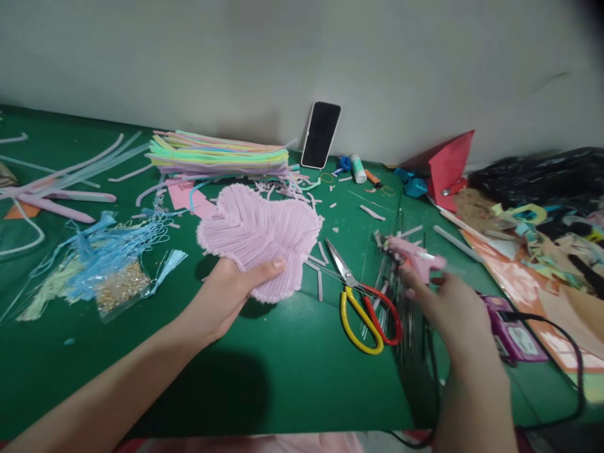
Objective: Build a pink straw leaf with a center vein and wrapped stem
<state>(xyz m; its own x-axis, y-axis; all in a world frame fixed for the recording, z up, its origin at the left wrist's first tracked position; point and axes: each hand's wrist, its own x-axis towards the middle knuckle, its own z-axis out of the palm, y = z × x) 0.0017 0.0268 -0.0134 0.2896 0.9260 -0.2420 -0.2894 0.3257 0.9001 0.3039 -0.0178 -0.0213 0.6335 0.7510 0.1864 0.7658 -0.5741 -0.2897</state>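
The person's left hand [226,296] holds a pink ribbed leaf-shaped piece [259,236] by its near edge, thumb on top and fingers clamped beneath, so the piece is lifted off the green surface [292,371] with its ribbed face turned up toward the camera, open to view and to whatever is brought to it. To the right of the piece, the right hand [453,311] grips a pink glue gun [413,255], its fingers closed around the handle; the hand is blurred, but the nozzle points left toward the piece, and a dark cord [573,358] trails from that side.

Between the piece and the gun lie scissors [361,299] with yellow and red handles, blades apart, flat on the surface within easy reach of either hand. Just behind the piece sits a neat stack of pastel strips [219,154], and short pink offcuts [321,251] are scattered around its right edge. Behind and right of the piece a phone [321,134] leans upright against the wall, screen facing the person. Left of the piece lies a bag of blue tassels [108,264].
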